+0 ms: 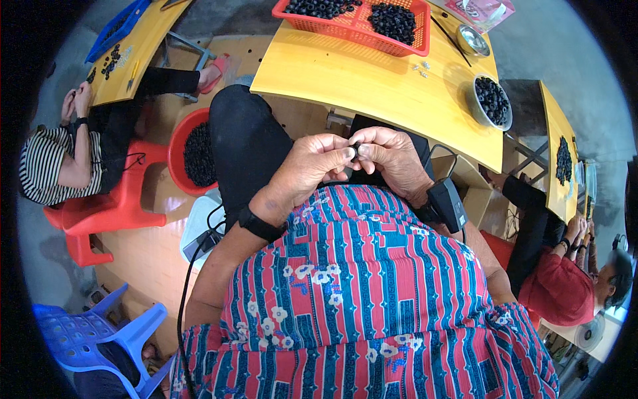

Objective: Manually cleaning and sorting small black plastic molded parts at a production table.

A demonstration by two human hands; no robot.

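My left hand [318,159] and my right hand [392,158] meet in front of my body, just short of the table's near edge. Between their thumbs and fingertips they pinch one small black ring-shaped part [355,150]. Much of that part is covered by my fingers. More black parts of this sort fill a metal bowl [476,106] on the table's right side. Others lie in two heaps inside a red plastic basket [345,28] at the table's far side.
Before me stands a yellow table [372,80] with a small metal dish [473,40], a dark thin rod [450,40] and small pale bits [421,68]. A red tub [178,143] of black parts sits left of my leg. People sit at side tables; a blue chair [100,336] stands lower left.
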